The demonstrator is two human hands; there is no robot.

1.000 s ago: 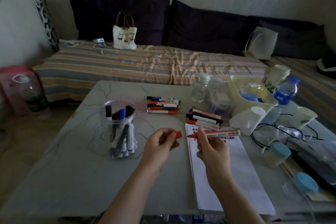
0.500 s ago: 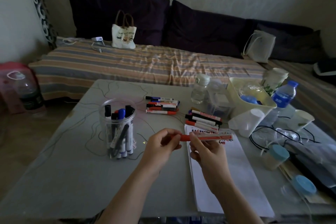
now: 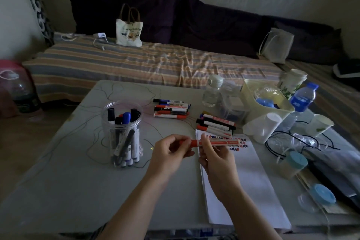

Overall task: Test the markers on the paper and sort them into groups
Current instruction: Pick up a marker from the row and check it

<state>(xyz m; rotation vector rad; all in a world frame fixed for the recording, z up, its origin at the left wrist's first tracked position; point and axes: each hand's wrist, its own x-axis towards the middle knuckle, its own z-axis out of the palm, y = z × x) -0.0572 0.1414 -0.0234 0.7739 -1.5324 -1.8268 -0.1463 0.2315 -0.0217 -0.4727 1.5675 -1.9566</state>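
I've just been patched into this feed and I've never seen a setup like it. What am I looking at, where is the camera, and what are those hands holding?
There is no machine here: a person works with bare hands, and the single camera sits on their head, looking forward and down. The left hand and right hand together hold one red marker level above the grey table; the left hand's grip is on the cap end, the right hand's on the barrel. Under the right hand lies white paper with small test scribbles near its top. A clear jar stands to the left with markers upright in it. Two sorted piles lie further back: one in the middle, one just above the paper. Bottles, cups and cables crowd the right side.
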